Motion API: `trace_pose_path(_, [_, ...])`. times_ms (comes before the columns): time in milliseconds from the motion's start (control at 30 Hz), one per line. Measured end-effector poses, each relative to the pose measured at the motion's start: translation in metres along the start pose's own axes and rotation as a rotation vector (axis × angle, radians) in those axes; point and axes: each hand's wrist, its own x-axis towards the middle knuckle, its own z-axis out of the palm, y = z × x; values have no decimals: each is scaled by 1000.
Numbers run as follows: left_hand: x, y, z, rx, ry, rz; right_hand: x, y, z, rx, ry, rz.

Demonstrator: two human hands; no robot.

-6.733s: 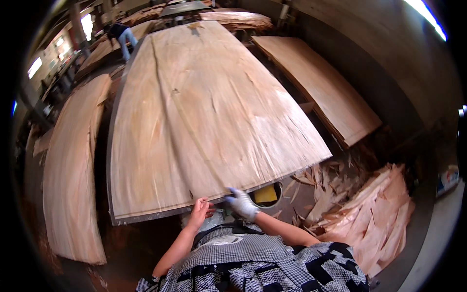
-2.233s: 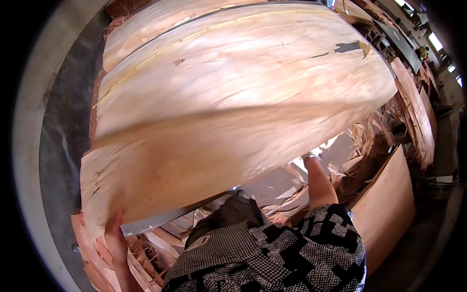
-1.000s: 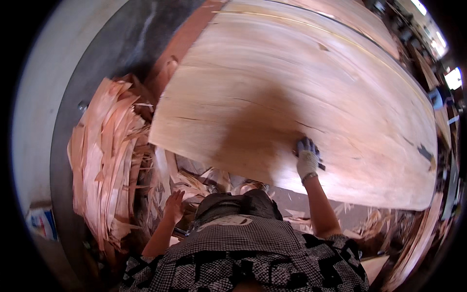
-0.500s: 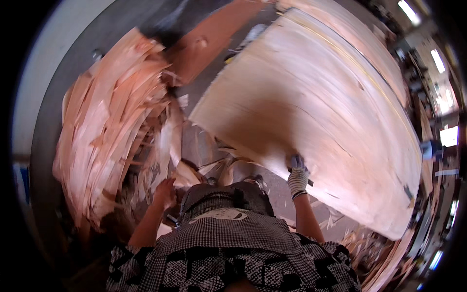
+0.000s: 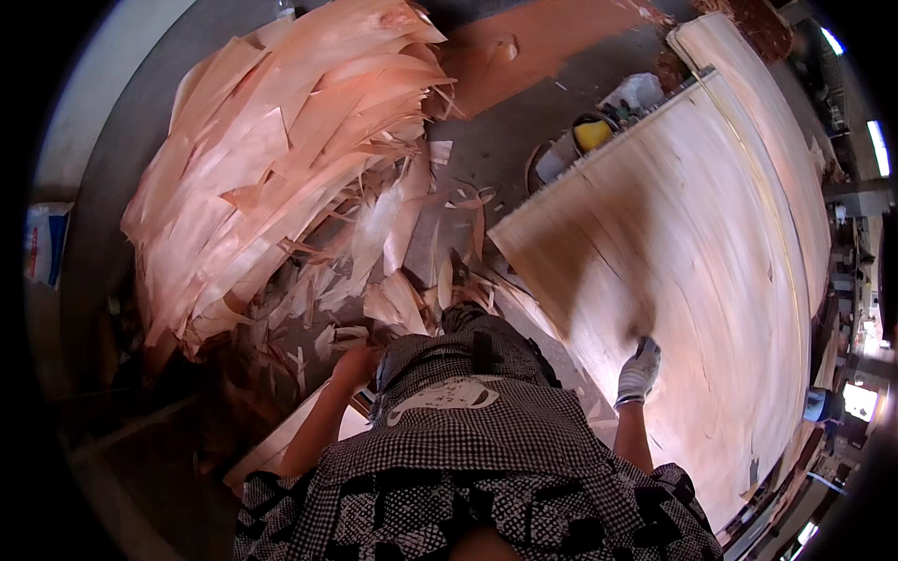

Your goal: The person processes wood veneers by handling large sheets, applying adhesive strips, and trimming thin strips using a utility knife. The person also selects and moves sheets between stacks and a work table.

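My right hand (image 5: 640,372), in a white-and-grey striped glove, is over the near left part of a wide pale wood veneer sheet (image 5: 692,252). Its fingers are curled; whatever they hold, if anything, is hidden. My bare left hand (image 5: 355,368) hangs low beside my checked apron (image 5: 486,425), and its fingers are too hidden to read. Just past that hand lie torn veneer scraps (image 5: 398,299). The veneer sheet lies on top of a stack, and a dark shadow falls across it.
A large heap of reddish veneer strips (image 5: 281,159) rises at the left. Behind the stack's left edge stand a bucket with something yellow (image 5: 591,136) and a clear plastic bag (image 5: 639,91). A reddish sheet (image 5: 533,51) lies on the floor farther off. A bag (image 5: 45,245) rests by the wall.
The view has shifted, so the heap and the stack appear farther right. A dark tool end beside my right glove no longer shows. My left hand is now closer against the apron.
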Motion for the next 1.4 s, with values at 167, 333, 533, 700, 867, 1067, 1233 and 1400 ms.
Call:
trace_pose_path(167, [43,-37,-27,-160,95,-52,95,-117,27,343,-655,-117])
trace_pose_path(333, [140,-62,-55,-402,309,-109,112,-151,40,285,-814,-66])
trace_pose_path(533, [299,-125,-3,-430,350,-194,102,-157,20,569,-768,159])
trace_pose_path(700, [439,-198,68,-215,546,-358,96,-123,20,627,-604,405])
trace_pose_path(867, [542,-220,120,-83,441,-632,88,-102,11,694,-591,429])
trace_pose_path(1067, [562,-229,154,-501,366,-159,86,-115,22,517,-443,385])
trace_pose_path(1233, [461,-57,95,-1889,-447,46,62,-125,25,387,-351,390])
trace_pose_path(1400, [282,35,-75,-1916,-488,26,85,-178,27,218,-450,135])
